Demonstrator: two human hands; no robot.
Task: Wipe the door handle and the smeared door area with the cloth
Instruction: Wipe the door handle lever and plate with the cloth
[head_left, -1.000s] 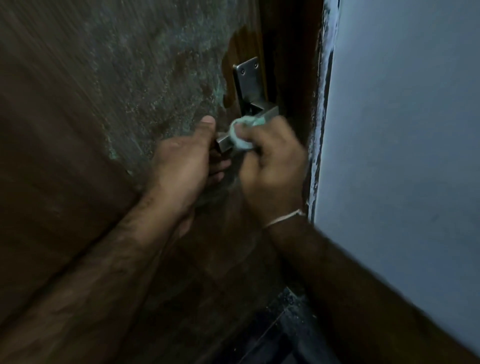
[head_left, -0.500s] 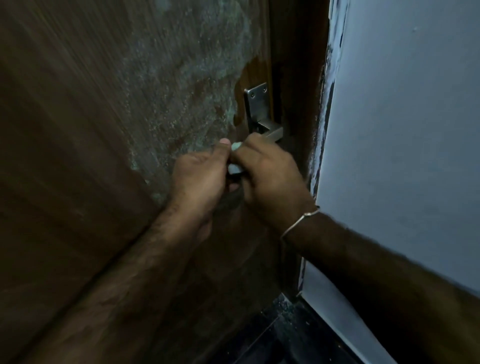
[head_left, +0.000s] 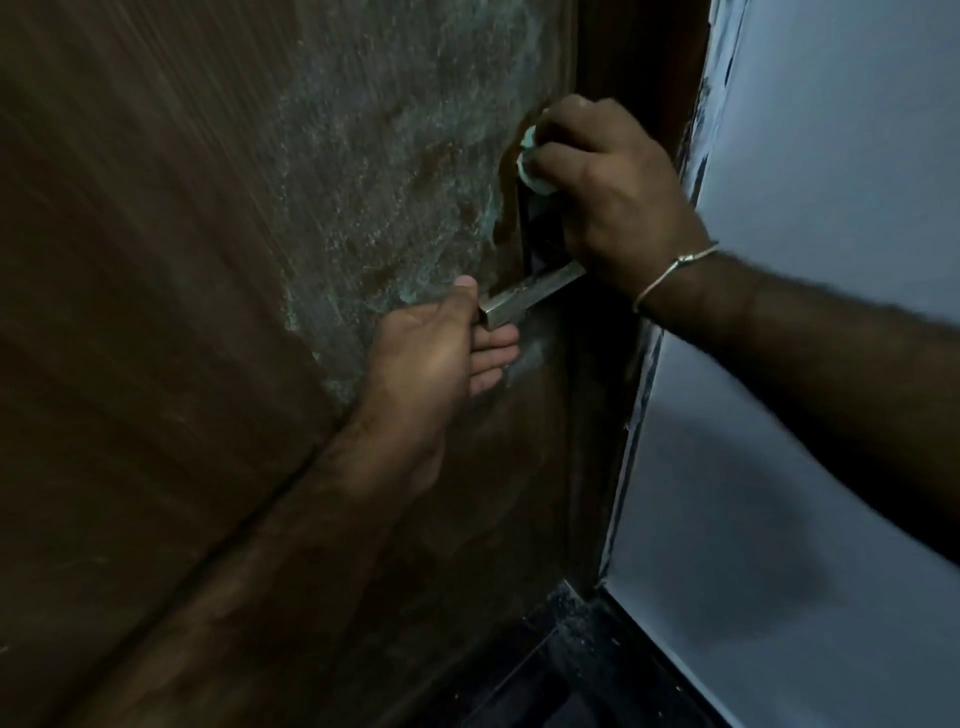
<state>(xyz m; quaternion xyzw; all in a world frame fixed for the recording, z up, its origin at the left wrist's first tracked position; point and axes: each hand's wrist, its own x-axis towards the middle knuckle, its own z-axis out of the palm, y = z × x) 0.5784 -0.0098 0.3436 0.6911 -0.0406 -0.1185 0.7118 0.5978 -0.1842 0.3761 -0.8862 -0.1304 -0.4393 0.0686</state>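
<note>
A dark brown wooden door (head_left: 156, 312) carries a pale greenish smeared area (head_left: 395, 171) left of its metal lever handle (head_left: 530, 293). My left hand (head_left: 441, 358) holds the free end of the lever, thumb on top and fingers under it. My right hand (head_left: 613, 187) grips a small white cloth (head_left: 530, 166) and presses it against the upper part of the handle's backplate, which the hand mostly hides. A thin bracelet circles my right wrist.
A light grey wall (head_left: 831, 156) stands to the right of the dark door frame (head_left: 639, 62). Dark floor (head_left: 571, 675) shows at the bottom between door and wall.
My right hand has moved the cloth up from the lever to the top of the backplate. My left hand stays at the lever's end.
</note>
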